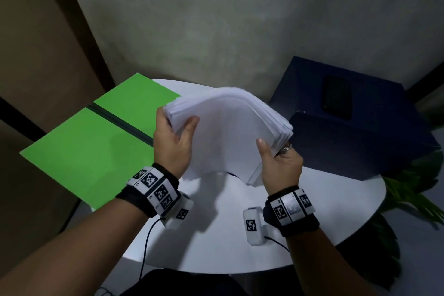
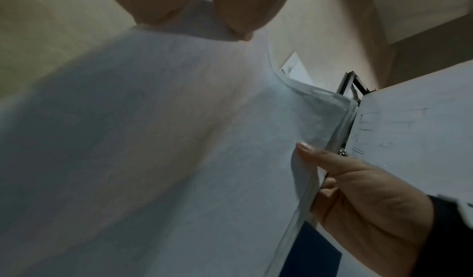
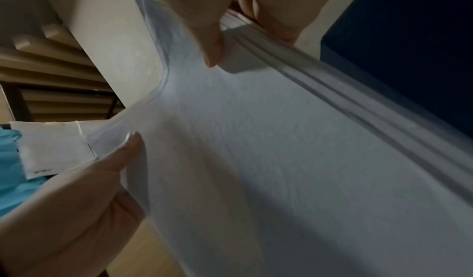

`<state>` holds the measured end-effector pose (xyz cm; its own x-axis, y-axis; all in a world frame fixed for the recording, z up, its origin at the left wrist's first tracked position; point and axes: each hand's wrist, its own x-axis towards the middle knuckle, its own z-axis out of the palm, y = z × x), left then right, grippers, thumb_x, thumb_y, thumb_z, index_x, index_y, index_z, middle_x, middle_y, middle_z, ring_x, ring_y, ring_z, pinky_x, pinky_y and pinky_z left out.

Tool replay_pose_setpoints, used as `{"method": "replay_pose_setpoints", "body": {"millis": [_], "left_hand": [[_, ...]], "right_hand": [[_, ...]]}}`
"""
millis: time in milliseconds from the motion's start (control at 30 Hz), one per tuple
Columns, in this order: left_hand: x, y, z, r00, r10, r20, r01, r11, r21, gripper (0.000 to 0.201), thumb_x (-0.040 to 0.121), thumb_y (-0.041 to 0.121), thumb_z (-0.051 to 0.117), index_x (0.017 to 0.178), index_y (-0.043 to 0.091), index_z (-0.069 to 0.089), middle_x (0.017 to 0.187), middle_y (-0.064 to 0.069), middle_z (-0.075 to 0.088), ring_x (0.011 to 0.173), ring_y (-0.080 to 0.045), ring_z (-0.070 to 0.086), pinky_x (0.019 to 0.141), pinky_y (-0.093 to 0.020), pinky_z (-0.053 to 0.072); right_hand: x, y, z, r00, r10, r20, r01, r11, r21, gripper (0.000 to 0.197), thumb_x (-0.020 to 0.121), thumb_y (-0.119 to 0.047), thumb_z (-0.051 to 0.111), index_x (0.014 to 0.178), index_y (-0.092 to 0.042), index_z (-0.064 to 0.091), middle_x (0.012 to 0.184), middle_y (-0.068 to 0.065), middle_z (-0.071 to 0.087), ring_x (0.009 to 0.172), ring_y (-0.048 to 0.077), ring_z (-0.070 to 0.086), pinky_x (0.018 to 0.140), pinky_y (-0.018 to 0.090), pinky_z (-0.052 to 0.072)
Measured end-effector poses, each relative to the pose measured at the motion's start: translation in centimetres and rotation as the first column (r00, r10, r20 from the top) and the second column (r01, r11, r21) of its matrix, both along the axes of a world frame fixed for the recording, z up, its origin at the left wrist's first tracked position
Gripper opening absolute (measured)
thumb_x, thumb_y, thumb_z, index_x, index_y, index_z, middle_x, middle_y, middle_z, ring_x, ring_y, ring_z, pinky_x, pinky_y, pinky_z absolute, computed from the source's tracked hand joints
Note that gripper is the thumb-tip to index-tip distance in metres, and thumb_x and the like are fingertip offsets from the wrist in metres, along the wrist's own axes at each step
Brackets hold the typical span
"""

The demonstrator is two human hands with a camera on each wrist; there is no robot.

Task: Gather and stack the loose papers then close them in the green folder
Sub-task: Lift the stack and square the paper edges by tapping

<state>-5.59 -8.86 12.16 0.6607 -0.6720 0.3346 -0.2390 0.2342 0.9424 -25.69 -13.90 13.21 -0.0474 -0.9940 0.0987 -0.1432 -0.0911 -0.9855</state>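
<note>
A thick stack of white papers (image 1: 228, 127) is held upright over the white table (image 1: 312, 218), its lower edge near the tabletop and its top bowed away from me. My left hand (image 1: 175, 132) grips the stack's left edge, thumb on the near face. My right hand (image 1: 276, 158) grips the right edge, thumb on the front and fingers behind. The green folder (image 1: 96, 142) lies open and flat at the left, hanging over the table's edge, with a dark spine across its middle. The wrist views show the paper stack (image 2: 166, 149) (image 3: 294, 160) pinched between thumb and fingers.
A dark blue box (image 1: 360, 118) stands at the back right of the table, close to the papers' right edge, with a black phone (image 1: 336, 96) on top. Green plant leaves (image 1: 413, 190) sit beyond the table's right rim. A wall rises behind.
</note>
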Motion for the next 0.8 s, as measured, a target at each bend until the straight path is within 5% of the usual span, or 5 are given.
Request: {"method": "replay_pose_setpoints", "body": {"millis": [167,300,467,633,800], "left_hand": [[0.7,0.9,-1.7,0.978,-0.206,0.036,0.201,0.975,0.098,0.045,0.091,0.03,0.057,0.125,0.01,0.035,0.105,0.014,0.047,0.092,0.015,0.052,0.079,-0.005,0.039],[0.5,0.4,-1.3,0.979,-0.202,-0.038,0.203,0.978,0.042,0.055,0.087,0.053,0.059,0.121,0.013,0.045,0.11,0.01,0.057,0.102,-0.004,0.058,0.093,-0.026,0.046],[0.7,-0.8,-0.6,0.986,-0.156,-0.057,0.158,0.986,0.044,0.022,0.088,0.034,0.065,0.106,0.024,0.058,0.098,0.011,0.068,0.092,-0.009,0.064,0.086,-0.036,0.053],[1.9,-1.5,-0.7,0.962,-0.242,-0.127,0.253,0.965,0.071,0.051,0.075,0.03,0.079,0.118,0.026,0.053,0.112,-0.003,0.063,0.097,-0.014,0.063,0.091,-0.035,0.052],[3.0,-2.4,-1.0,0.893,-0.404,-0.199,0.437,0.884,0.169,0.09,0.055,0.047,0.09,0.128,0.022,0.042,0.117,-0.001,0.061,0.107,-0.012,0.062,0.102,-0.038,0.048]], "right_hand": [[-0.4,0.8,0.7,0.989,0.073,0.13,-0.07,0.997,-0.023,0.057,0.069,0.007,0.082,0.119,-0.01,0.06,0.097,-0.006,0.068,0.089,-0.005,0.064,0.081,0.011,0.05],[0.3,0.2,2.2,0.983,0.054,0.176,-0.033,0.992,-0.124,0.046,0.072,0.004,0.08,0.111,-0.015,0.062,0.09,0.001,0.073,0.087,0.004,0.069,0.087,0.017,0.051],[1.0,-0.9,2.5,0.97,-0.033,0.241,0.066,0.99,-0.128,0.018,0.082,-0.004,0.074,0.095,-0.016,0.07,0.079,-0.016,0.072,0.083,0.005,0.067,0.079,0.023,0.055],[0.6,-2.0,1.7,0.96,-0.035,0.278,0.074,0.989,-0.131,0.034,0.084,-0.013,0.072,0.11,-0.033,0.061,0.098,0.01,0.074,0.104,0.033,0.067,0.099,0.049,0.05],[-0.2,-2.8,0.6,0.983,0.074,0.17,-0.066,0.996,-0.053,0.08,0.057,-0.016,0.091,0.127,-0.013,0.052,0.112,-0.009,0.059,0.101,-0.005,0.06,0.092,0.02,0.049]]}}
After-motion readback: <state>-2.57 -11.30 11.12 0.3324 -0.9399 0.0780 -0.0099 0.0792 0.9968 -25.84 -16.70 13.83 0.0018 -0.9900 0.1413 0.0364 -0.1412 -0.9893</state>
